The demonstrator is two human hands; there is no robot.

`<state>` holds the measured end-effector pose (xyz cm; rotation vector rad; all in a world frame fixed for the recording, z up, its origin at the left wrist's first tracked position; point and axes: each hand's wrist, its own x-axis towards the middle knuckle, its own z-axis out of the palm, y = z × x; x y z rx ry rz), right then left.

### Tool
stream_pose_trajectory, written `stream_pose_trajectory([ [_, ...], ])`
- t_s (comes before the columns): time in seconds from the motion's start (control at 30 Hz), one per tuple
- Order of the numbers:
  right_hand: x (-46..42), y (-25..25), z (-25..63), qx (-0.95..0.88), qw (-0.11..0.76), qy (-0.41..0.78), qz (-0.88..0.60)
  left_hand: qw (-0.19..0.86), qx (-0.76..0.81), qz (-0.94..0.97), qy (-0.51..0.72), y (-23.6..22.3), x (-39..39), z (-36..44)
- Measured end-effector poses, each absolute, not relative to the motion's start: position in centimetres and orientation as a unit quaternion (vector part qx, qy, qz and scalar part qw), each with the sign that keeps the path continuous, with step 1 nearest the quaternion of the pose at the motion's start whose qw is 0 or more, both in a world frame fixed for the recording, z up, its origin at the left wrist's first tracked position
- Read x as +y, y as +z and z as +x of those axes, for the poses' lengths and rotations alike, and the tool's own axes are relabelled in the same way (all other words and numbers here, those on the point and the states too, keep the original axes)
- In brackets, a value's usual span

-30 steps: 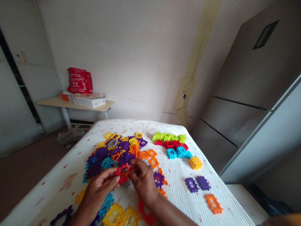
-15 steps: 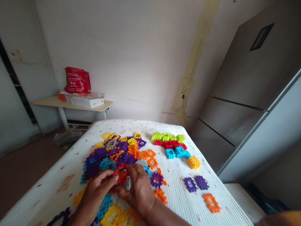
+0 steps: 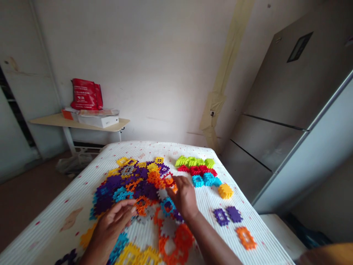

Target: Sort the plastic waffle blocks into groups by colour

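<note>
My right hand (image 3: 185, 197) reaches over the right side of a pile of flat interlocking plastic tiles (image 3: 129, 180), and its fingertips pinch a red tile (image 3: 167, 179). My left hand (image 3: 111, 225) hovers low over the near side of the pile with its fingers loosely spread and holds nothing; an orange tile (image 3: 142, 205) lies just beyond its fingertips. To the right of the pile stand sorted rows: green tiles (image 3: 193, 161), red tiles (image 3: 199, 170), blue tiles (image 3: 207, 180) and a yellow stack (image 3: 225, 191).
All of it lies on a table under a white ribbed cloth (image 3: 248, 206). Two purple tiles (image 3: 227, 215) and an orange tile (image 3: 245, 237) lie at the near right. A side table (image 3: 77, 124) with a red bag (image 3: 86, 95) stands at the back left; a grey fridge (image 3: 289, 110) stands on the right.
Both hands held the red tile together; now my right hand has carried it away, up and to the right, and my left hand has let go and stayed behind.
</note>
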<state>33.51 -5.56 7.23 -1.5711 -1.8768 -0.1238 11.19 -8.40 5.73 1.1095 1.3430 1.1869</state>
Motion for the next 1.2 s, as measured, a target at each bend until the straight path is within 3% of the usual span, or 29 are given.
stream_pose_trajectory([
  [0.27, 0.1, 8.0, 42.9, -0.588, 0.131, -0.129, -0.787, 0.488, 0.555, 0.475, 0.478, 4.8, -7.7, 10.9],
  [1.2, 1.0, 7.5, 42.3, -0.601, 0.124, -0.118, -0.78, 0.502, 0.563, 0.457, 0.471, 4.6, -7.4, 10.4],
])
